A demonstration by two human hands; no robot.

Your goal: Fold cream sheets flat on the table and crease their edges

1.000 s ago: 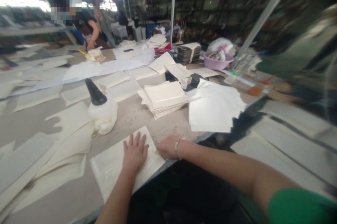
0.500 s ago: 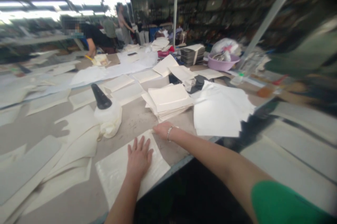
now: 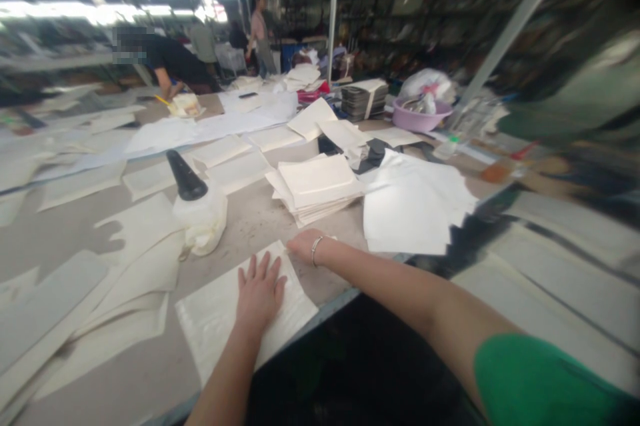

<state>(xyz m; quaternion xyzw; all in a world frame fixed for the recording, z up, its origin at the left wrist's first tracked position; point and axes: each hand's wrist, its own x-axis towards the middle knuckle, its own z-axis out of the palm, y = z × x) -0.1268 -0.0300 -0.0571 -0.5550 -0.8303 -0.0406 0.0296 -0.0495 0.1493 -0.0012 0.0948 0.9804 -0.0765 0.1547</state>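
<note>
A cream sheet (image 3: 210, 309) with a wrinkled, shiny surface lies near the front edge of the table. My left hand (image 3: 260, 293) presses flat on it, fingers spread. At the sheet's far right corner, my right hand (image 3: 303, 246) has its fingers bent together on the edge; the fingertips are partly hidden. Just beyond that hand is a stack of cream pieces (image 3: 320, 183). To the left of the stack stands a whitish, smeared container (image 3: 200, 216) with a black tapered part (image 3: 186, 176) sticking up from it.
White sheets (image 3: 415, 206) are fanned out at the right table edge. Several cream pieces (image 3: 130, 293) overlap at left. Farther back are a purple basin (image 3: 420, 119), a strapped dark stack (image 3: 363, 103) and a metal post (image 3: 334, 19). A co-worker (image 3: 173, 59) bends over the table.
The view has shifted slightly. Both hands keep nearly the same places on the sheet. In the background, a standing person has straightened and turned.
</note>
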